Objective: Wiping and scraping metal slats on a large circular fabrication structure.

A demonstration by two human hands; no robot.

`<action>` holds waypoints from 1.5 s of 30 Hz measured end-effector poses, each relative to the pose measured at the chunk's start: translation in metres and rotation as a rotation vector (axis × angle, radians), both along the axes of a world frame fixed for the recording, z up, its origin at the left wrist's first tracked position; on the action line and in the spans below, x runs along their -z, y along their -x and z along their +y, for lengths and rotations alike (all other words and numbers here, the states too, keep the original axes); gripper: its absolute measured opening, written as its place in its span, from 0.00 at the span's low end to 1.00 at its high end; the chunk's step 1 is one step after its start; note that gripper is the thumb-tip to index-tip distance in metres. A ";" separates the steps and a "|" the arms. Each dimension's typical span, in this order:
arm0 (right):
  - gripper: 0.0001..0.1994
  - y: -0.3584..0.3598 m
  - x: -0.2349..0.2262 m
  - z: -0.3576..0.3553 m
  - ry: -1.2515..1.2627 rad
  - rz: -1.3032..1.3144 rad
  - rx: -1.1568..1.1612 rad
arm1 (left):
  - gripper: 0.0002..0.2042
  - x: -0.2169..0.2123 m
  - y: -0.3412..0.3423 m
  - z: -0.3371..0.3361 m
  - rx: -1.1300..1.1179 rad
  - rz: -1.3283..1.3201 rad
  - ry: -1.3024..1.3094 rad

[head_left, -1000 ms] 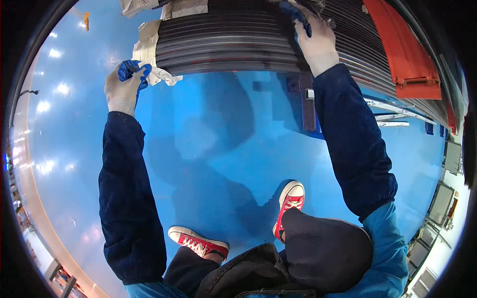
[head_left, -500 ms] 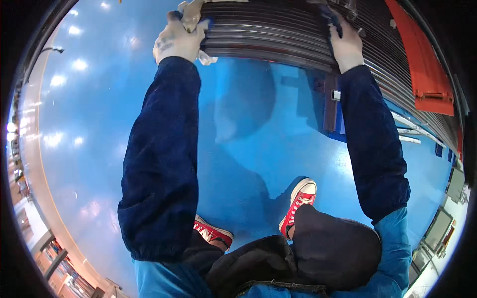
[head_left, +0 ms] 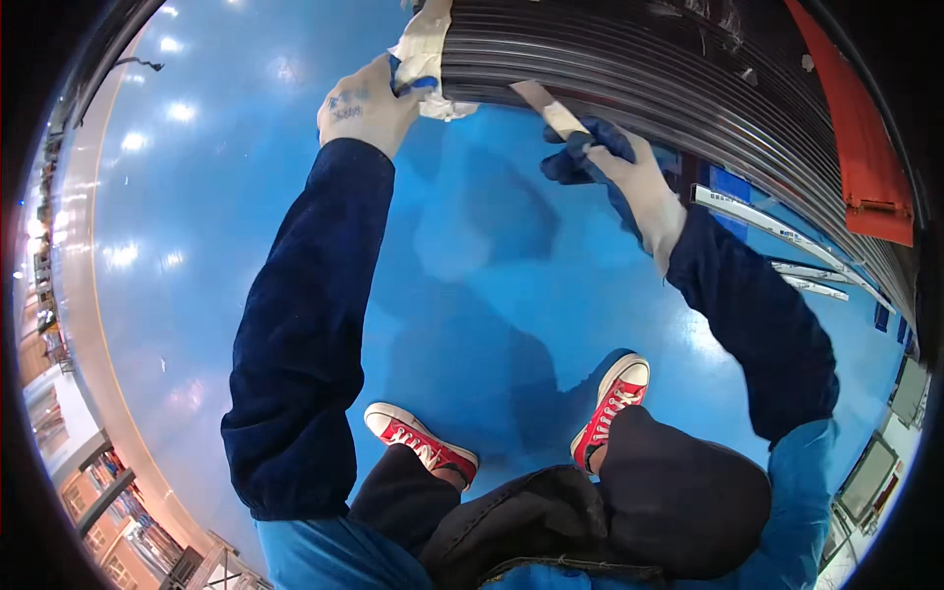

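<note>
A stack of long dark metal profiles (head_left: 551, 49) lies across the top, with a crumpled pale tape-like wrap (head_left: 425, 49) around its left end. My left hand (head_left: 369, 106), in a white glove with blue fingertips, pinches the wrap at the stack's corner. Just below the near edge of the stack, my right hand (head_left: 629, 172), gloved in the same way, is closed around a flat blade-like tool (head_left: 551, 110) with a pale wrapped handle. The blade points up and left toward the stack. Part of its handle is hidden in the fingers.
An orange-red panel (head_left: 865, 147) stands beside the stack at the right. Silvery white bars (head_left: 787, 236) stick out beneath the stack there. Below is a glossy blue floor (head_left: 472, 324), with my red shoes (head_left: 423, 442) on it. Shelving (head_left: 123, 492) shows at the lower left.
My right hand has come off the stack and moved down and left, now showing the blade-like tool. My left hand stays at the wrapped end. The view has shifted slightly.
</note>
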State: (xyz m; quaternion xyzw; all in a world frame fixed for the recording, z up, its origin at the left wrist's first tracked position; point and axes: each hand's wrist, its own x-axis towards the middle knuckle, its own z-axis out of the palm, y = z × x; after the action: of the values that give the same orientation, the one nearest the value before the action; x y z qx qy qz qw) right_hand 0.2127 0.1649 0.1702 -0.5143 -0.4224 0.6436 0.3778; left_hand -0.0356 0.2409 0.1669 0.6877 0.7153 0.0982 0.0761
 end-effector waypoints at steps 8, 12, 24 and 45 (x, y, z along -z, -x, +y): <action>0.11 0.056 0.020 0.022 0.221 0.007 -0.062 | 0.13 0.006 0.020 0.005 0.076 -0.202 0.123; 0.10 0.060 0.037 0.018 0.170 0.130 0.024 | 0.13 0.012 0.020 0.003 0.107 -0.254 0.036; 0.12 0.098 0.039 0.030 0.354 0.197 0.010 | 0.12 0.004 0.010 -0.003 0.088 -0.205 0.011; 0.13 0.062 0.042 -0.004 0.148 0.136 0.040 | 0.18 -0.006 -0.005 -0.010 0.033 0.126 -0.046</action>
State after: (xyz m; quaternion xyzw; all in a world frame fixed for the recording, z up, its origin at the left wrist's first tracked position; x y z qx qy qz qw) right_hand 0.1510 0.1604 0.1284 -0.5042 -0.3366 0.6991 0.3792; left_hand -0.0301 0.2313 0.1731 0.7059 0.7047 0.0698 0.0164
